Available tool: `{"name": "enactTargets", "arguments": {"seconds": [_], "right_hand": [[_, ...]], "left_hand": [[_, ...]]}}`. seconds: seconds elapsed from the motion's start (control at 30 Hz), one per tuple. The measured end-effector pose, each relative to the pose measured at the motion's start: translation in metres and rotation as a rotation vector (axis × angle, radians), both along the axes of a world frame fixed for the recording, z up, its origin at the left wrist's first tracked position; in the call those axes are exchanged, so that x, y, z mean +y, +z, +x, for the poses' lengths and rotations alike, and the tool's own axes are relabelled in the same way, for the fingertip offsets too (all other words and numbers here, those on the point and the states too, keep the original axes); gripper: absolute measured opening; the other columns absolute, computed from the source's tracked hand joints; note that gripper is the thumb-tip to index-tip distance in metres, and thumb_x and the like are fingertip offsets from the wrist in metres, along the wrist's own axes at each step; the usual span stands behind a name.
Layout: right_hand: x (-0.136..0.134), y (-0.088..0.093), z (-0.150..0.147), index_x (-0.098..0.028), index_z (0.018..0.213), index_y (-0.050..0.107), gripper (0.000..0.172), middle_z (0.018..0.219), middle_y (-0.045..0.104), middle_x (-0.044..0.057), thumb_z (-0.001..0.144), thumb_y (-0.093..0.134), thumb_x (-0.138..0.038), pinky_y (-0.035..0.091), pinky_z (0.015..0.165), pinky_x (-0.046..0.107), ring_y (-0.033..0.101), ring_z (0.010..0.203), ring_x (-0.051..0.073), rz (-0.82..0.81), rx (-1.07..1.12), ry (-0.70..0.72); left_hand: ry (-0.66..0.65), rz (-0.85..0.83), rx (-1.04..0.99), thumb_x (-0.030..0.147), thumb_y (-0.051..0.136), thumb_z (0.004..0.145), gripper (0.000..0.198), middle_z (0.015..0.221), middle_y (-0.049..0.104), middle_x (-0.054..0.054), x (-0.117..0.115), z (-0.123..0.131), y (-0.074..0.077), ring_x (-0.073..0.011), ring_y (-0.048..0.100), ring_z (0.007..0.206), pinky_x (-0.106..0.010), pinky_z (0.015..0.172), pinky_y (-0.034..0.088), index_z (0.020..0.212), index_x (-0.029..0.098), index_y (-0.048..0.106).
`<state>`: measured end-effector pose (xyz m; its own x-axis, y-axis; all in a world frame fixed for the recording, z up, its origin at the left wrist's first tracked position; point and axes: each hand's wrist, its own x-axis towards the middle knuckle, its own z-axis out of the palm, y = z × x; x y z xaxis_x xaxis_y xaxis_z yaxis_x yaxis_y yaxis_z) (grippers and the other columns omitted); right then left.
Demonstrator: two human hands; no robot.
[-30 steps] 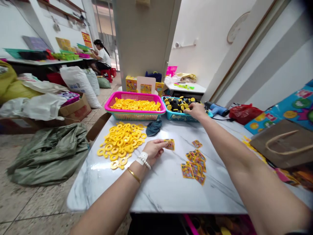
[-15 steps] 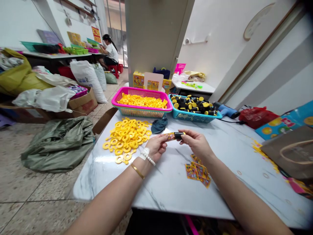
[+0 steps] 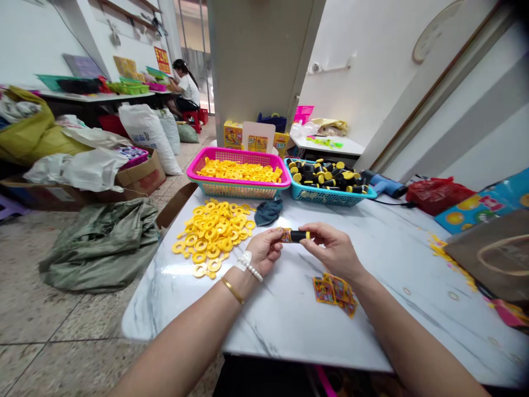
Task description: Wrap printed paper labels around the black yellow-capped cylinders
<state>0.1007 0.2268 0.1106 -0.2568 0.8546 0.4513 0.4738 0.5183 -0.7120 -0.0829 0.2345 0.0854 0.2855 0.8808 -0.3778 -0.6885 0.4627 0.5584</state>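
A small black tube with a yellow end lies level between my hands above the table, a colourful printed wrap at its left end. My left hand pinches the wrapped end between thumb and fingers. At the yellow end, the thumb and fingers of my right hand close around the tip. Just below my right hand rests a small stack of printed labels or packets. Left of my left hand spreads a pile of yellow ring-shaped pieces with short tabs.
Behind stand a pink basket of yellow pieces and a blue basket of black tubes with yellow ends. A dark cloth lies before them. At right are a blue tool, a red bag and a brown bag. A person sits far back.
My right fingers have shifted on the tube, so its yellow end now shows more plainly. The tube sits slightly lower and further left. My left hand keeps its pinch.
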Motion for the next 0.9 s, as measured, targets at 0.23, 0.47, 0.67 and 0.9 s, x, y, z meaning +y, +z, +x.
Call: {"name": "enactTargets", "arguments": {"seconds": [0.23, 0.47, 0.67, 0.9], "right_hand": [[0.004, -0.004, 0.005, -0.019, 0.107, 0.072, 0.030, 0.079, 0.070, 0.003, 0.081, 0.070, -0.033, 0.047, 0.060, 0.029, 0.058, 0.063, 0.013, -0.326, 0.409, 0.012], [0.007, -0.007, 0.003, -0.016, 0.107, 0.073, 0.033, 0.075, 0.070, 0.004, 0.080, 0.069, -0.036, 0.040, 0.052, 0.025, 0.052, 0.057, 0.011, -0.447, 0.428, 0.057], [-0.001, -0.007, 0.004, -0.021, 0.106, 0.073, 0.027, 0.072, 0.063, 0.000, 0.082, 0.068, -0.032, 0.041, 0.054, 0.025, 0.049, 0.057, 0.011, -0.142, 0.050, -0.085], [-0.001, -0.011, 0.001, -0.019, 0.101, 0.067, 0.025, 0.083, 0.068, 0.003, 0.082, 0.071, -0.035, 0.053, 0.061, 0.028, 0.062, 0.069, 0.015, -0.340, 0.351, 0.107]], "left_hand": [[-0.033, 0.000, -0.032, 0.009, 0.053, 0.092, 0.007, 0.072, 0.060, -0.002, 0.000, 0.000, 0.002, 0.0005, 0.039, 0.038, -0.009, 0.028, 0.016, 0.090, 0.009, 0.059], [-0.049, 0.021, -0.094, 0.009, 0.054, 0.091, 0.004, 0.074, 0.059, -0.002, 0.001, -0.001, 0.001, 0.0014, 0.036, 0.037, -0.009, 0.029, 0.017, 0.091, 0.009, 0.058], [-0.086, 0.046, -0.021, 0.011, 0.065, 0.081, 0.007, 0.073, 0.063, -0.002, 0.001, 0.001, -0.004, 0.0007, 0.034, 0.037, -0.011, 0.031, 0.013, 0.084, 0.010, 0.059], [0.059, 0.317, 0.329, 0.034, 0.080, 0.068, 0.031, 0.059, 0.059, -0.002, -0.005, 0.004, -0.002, -0.0043, 0.041, 0.043, -0.017, 0.037, 0.022, 0.078, 0.008, 0.069]]}}
